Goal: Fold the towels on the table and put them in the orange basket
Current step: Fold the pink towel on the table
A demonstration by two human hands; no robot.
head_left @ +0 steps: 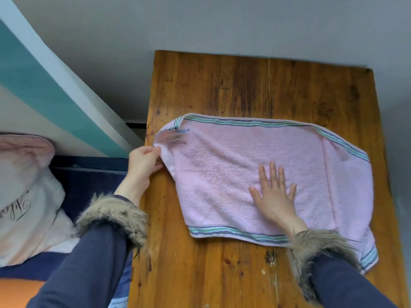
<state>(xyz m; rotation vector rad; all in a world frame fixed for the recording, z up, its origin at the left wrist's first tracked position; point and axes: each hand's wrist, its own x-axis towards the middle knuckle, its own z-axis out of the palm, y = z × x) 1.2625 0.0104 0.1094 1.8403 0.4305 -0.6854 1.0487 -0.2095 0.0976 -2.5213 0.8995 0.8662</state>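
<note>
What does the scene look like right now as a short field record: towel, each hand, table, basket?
towel: pink towel with striped borders, lying on the table, already folded at least once
left hand: left hand pinches the towel's left edge at the table's left side
right hand: right hand pressed flat on the towel's middle, fingers straight and spread
table: wooden table, bare beyond the towel
basket: an orange surface shows at the lower left corner; cannot tell if it is the basket
task stage: folding under way, towel not yet in the basket

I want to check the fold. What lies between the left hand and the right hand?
In the head view, only pink towel lies between the left hand, pinching its left edge, and the right hand, pressed flat on it.
</note>
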